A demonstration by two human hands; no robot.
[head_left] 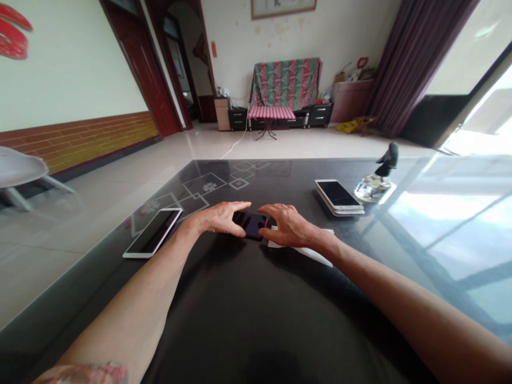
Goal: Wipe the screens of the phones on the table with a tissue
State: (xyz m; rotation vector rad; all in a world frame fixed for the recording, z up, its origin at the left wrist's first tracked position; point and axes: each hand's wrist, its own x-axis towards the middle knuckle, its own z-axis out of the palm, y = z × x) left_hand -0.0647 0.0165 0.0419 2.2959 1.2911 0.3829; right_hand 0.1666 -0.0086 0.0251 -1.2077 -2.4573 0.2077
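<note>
A dark smartphone [254,226] lies flat on the black tabletop, screen up, between my two hands. My left hand [222,217] is at its left end, thumb and fingers stretched apart. Across from it, my right hand [287,226] is at the right end with its thumb and fingers also spread. Whether the fingertips touch the phone is hard to tell. Under my right wrist lies a white cloth or paper [316,256], partly hidden by the forearm. A white-framed tablet [154,233] rests beside my left forearm.
Toward the right stands a stack of white devices [339,196], with a clear bottle [374,186] with a black spray head beyond it. The glossy black table [240,309] reflects window light. Past it are a white chair [20,168] and a small folding table [272,113].
</note>
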